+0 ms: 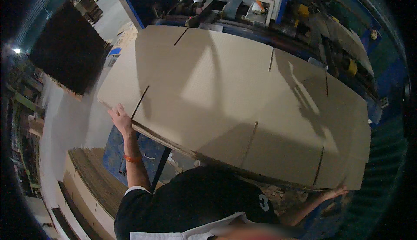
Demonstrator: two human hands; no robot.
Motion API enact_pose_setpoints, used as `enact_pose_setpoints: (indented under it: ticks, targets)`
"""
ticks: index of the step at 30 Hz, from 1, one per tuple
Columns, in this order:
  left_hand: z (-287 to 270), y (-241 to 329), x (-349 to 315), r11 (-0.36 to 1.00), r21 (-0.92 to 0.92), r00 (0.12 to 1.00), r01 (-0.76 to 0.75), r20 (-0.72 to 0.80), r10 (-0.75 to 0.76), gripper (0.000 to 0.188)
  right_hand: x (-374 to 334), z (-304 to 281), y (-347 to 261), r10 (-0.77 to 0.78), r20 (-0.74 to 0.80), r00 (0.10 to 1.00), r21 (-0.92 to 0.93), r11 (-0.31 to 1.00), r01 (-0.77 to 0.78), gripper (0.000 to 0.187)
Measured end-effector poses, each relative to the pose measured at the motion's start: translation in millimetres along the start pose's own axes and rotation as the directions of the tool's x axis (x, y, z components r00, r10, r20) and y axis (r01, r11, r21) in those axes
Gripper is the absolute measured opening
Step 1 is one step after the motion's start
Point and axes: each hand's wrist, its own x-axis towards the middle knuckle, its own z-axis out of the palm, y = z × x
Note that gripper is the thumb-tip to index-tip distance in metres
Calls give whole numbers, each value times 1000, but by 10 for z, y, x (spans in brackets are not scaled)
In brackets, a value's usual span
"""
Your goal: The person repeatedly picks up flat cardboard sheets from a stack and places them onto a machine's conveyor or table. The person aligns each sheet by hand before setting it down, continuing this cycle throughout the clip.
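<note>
A large brown cardboard sheet (226, 88) with dark cut slots along its long edges spreads out before me. Its near edge looks several layers thick. My left hand (120, 119) grips this edge near the left corner, beside a slot, with fingertips over the top. At the near right corner, my right hand (336, 193) holds the edge from below; the board and the dim light partly hide its fingers. The sheet's far edge lies against a machine (260, 14) with rollers and belts. Shadows fall across the board.
Left of me stands a pile of slotted cardboard (91, 179). A blue metal surface (115, 151) shows under the board's near edge. Farther left, a tall dark stack (67, 46) rises from the grey floor (71, 114). A blue post (128, 3) stands beside the machine.
</note>
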Motion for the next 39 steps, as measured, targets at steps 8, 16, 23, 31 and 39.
enact_pose_setpoints:
  ticks: [8,16,23,31,39]
  targets:
    - [-100,79,42,984,14,977,-180,-109,181,33,803,-118,-471,-191,102,976,-314,925,214,69]
    - [-362,657,281,706,-687,985,-175,-127,121,58,1105,-69,-1503,75,205,976,-416,909,17,81]
    - [-503,780,228,912,79,914,-403,74,398,65,1378,-129,-1683,14,277,961,-541,829,144,63]
    - [-455,744,195,878,-416,969,-238,-48,240,73,1764,212,-1252,-40,1,999,-236,971,39,32]
    - [-608,393,366,942,-50,941,-331,51,334,61,1861,239,-1333,82,135,987,298,947,-119,38]
